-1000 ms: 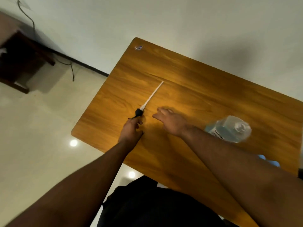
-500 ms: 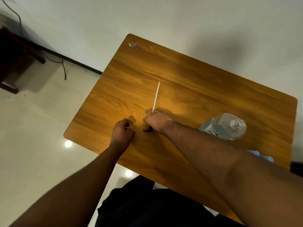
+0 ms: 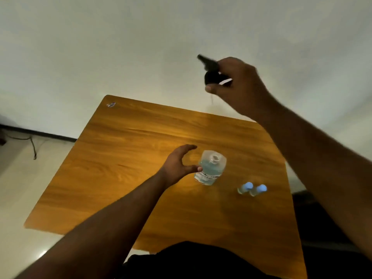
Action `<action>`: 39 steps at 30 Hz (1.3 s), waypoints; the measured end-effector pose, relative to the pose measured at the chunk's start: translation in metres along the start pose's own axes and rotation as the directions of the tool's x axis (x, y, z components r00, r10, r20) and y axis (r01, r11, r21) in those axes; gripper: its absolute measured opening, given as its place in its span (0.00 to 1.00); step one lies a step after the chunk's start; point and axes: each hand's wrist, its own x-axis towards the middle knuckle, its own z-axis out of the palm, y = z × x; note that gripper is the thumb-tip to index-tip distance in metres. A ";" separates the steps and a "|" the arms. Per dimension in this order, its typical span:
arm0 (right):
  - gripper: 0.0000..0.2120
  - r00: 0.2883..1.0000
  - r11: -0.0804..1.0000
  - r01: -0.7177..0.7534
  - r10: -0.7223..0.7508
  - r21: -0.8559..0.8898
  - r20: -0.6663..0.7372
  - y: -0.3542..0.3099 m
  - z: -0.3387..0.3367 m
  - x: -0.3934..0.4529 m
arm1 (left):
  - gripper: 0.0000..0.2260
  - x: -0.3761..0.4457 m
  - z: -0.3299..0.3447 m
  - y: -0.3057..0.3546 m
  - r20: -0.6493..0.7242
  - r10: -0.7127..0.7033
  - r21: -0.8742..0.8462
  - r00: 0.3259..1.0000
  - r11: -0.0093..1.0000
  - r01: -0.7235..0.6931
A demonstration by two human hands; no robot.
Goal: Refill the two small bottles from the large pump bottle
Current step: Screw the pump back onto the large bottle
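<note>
Pump bottle (image 3: 210, 168), clear with blue liquid and a label low on its side, stands upright and uncapped on the wooden table (image 3: 124, 168), right of centre, its neck open. Largest in view is that table, orange-brown, set against a pale wall (image 3: 120, 47). The left hand (image 3: 179, 165) reaches in beside the bottle, fingers spread in a loose curve, thumb tip touching its side, grasping nothing. The right hand (image 3: 239, 85) is raised above the table's far edge, clenched around the black pump head (image 3: 211, 72), which is blurred. Two small bottles (image 3: 252, 189) with blue caps stand side by side just right of the big bottle. A small sticker (image 3: 111, 104) sits at the far left corner.
</note>
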 end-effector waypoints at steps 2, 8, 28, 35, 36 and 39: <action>0.14 0.992 0.992 -0.091 0.098 0.089 -0.078 0.002 -0.041 -0.020 | 0.33 0.007 0.011 0.017 0.036 0.042 -0.030 0.998 0.999 -0.041; 0.16 0.970 0.947 -0.183 0.218 0.264 -0.108 0.004 -0.082 -0.089 | 0.29 0.019 0.036 0.032 0.065 0.054 -0.027 0.996 0.998 -0.053; 0.14 0.902 0.908 -0.387 0.337 0.160 0.269 0.077 0.030 -0.140 | 0.21 0.025 0.051 0.025 0.035 0.012 -0.095 0.999 0.995 -0.008; 0.16 0.863 0.919 -0.387 0.331 0.079 0.383 0.091 0.048 -0.129 | 0.24 0.023 0.050 0.028 0.039 0.014 -0.117 0.999 0.993 -0.009; 0.16 0.862 0.924 -0.377 0.323 0.069 0.390 0.091 0.048 -0.127 | 0.24 0.023 0.050 0.028 0.043 0.015 -0.121 0.999 0.993 -0.009; 0.15 0.859 0.934 -0.356 0.316 0.027 0.402 0.092 0.049 -0.125 | 0.25 0.022 0.050 0.025 0.058 0.012 -0.115 0.998 0.993 -0.005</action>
